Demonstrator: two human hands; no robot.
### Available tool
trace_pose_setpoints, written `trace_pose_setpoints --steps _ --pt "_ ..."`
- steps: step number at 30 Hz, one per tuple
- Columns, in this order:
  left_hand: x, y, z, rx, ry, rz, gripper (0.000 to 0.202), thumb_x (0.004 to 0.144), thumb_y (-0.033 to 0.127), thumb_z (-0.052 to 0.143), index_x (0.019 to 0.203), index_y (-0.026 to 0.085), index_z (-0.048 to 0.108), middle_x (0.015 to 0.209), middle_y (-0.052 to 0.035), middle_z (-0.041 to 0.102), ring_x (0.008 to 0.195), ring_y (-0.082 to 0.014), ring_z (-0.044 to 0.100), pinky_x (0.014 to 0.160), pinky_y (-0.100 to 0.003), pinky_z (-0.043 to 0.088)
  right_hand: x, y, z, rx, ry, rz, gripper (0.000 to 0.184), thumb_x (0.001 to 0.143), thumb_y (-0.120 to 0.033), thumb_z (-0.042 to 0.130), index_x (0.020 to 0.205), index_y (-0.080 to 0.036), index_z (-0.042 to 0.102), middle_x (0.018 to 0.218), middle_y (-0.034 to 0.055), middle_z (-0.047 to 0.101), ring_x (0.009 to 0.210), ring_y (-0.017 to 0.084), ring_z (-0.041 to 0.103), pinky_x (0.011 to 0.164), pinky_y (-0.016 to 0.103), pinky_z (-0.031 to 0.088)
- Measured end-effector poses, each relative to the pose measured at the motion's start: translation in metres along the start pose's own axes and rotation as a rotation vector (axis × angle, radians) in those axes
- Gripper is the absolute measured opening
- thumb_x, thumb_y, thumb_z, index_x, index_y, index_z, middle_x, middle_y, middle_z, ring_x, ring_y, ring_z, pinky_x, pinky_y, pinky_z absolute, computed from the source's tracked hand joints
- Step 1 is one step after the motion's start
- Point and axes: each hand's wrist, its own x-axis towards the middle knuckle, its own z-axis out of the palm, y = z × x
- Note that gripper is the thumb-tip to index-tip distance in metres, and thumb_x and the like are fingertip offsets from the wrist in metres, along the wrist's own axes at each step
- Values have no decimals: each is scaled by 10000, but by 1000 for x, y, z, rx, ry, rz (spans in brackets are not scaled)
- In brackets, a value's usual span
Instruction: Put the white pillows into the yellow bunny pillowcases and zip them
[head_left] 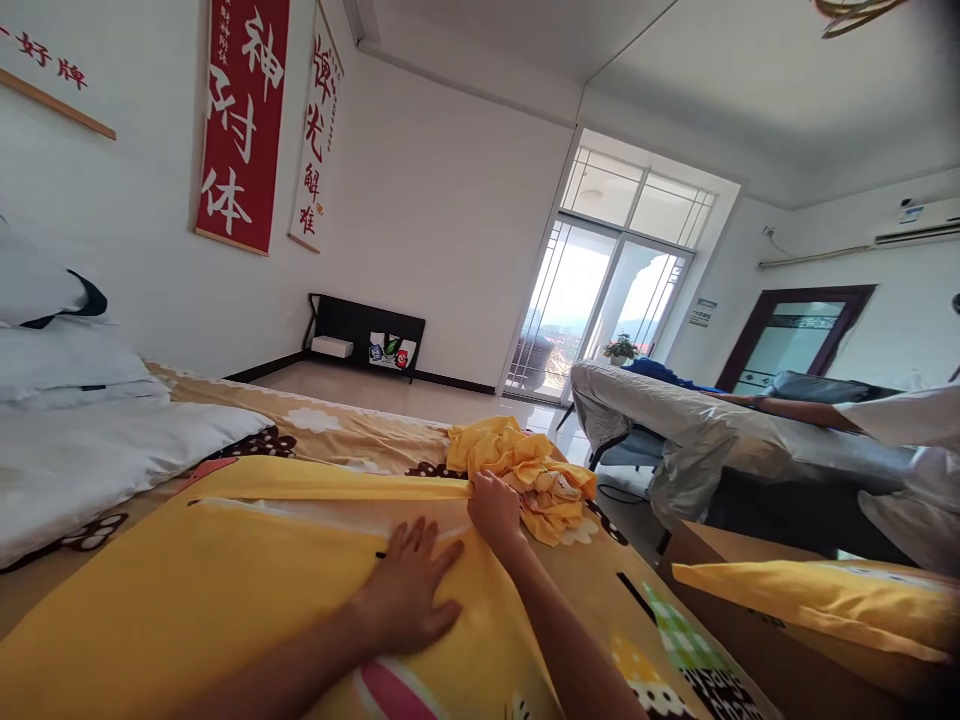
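A yellow pillowcase with a pink print lies spread in front of me. A gap along its far edge shows white filling, probably a pillow. My left hand rests flat on the case, fingers spread, just below this gap. At the gap's right end, my right hand is closed on the edge of the case. Right beside that hand lies a crumpled heap of yellow fabric, some of it printed. Whatever is under my left palm is hidden.
Patterned bedding lies underneath. White pillows are stacked at left. A cardboard box at right holds a yellow pillow. Beyond, another person's arm reaches over a plastic-covered table. A black low rack stands by the wall.
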Motion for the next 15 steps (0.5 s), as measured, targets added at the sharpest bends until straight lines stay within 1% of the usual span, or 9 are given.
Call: trace_pose_setpoints --steps 2,4,5,7,9,10,12,13,15 --pt "-1 2 -7 20 -18 28 728 835 547 513 1467 220 363 1354 -200 524 1246 -403 478 1035 -605 323 -5 -3 -14 -9 56 28 247 792 -41 461 867 -182 650 961 67 663 875 177 629 662 262 353" --pt "-5 4 -15 25 5 76 687 852 543 493 1426 176 404 1180 -187 627 1087 -358 583 982 -560 390 -14 -6 -25 -10 106 48 254 793 -41 454 860 -190 649 953 52 660 855 168 621 626 260 327" --pt "-8 5 -19 18 23 86 621 878 517 464 1383 157 438 1115 -175 652 1027 -336 608 956 -533 418 -19 -6 -29 -10 125 54 257 791 -42 453 865 -191 649 955 48 658 852 165 616 619 261 319" --pt "-12 5 -27 -10 74 62 454 950 423 346 1266 136 502 1019 -152 677 942 -293 637 905 -477 460 -28 -4 -36 4 159 48 270 779 -40 455 884 -194 650 965 40 655 843 159 604 618 260 310" --pt "-8 3 -34 -24 99 30 373 978 306 261 1147 139 548 958 -132 687 884 -262 649 852 -424 490 -33 1 -42 53 181 14 291 749 -28 462 889 -195 655 961 31 657 820 149 592 626 255 308" --pt "-3 2 -38 -14 86 30 347 971 262 270 1087 141 574 946 -130 689 880 -259 650 836 -409 498 -35 3 -44 87 191 -5 305 731 -19 463 884 -195 659 948 27 658 808 144 586 630 251 307" --pt "18 2 -43 25 34 89 275 929 204 369 1011 132 621 996 -141 685 957 -277 638 866 -408 495 -37 8 -49 151 211 -29 326 702 0 459 864 -193 666 913 24 658 786 137 573 631 244 302" --pt "32 4 -44 23 15 135 241 900 184 430 1002 122 639 1059 -145 674 1033 -293 616 915 -419 477 -37 9 -52 170 220 -32 326 696 3 457 850 -192 668 898 24 656 778 135 567 628 242 297" --pt "63 9 -45 -53 28 201 231 879 183 520 1055 108 648 1188 -126 632 1159 -310 552 1009 -444 421 -37 11 -55 184 240 -33 314 695 0 457 823 -192 670 868 21 647 749 131 551 613 242 281"
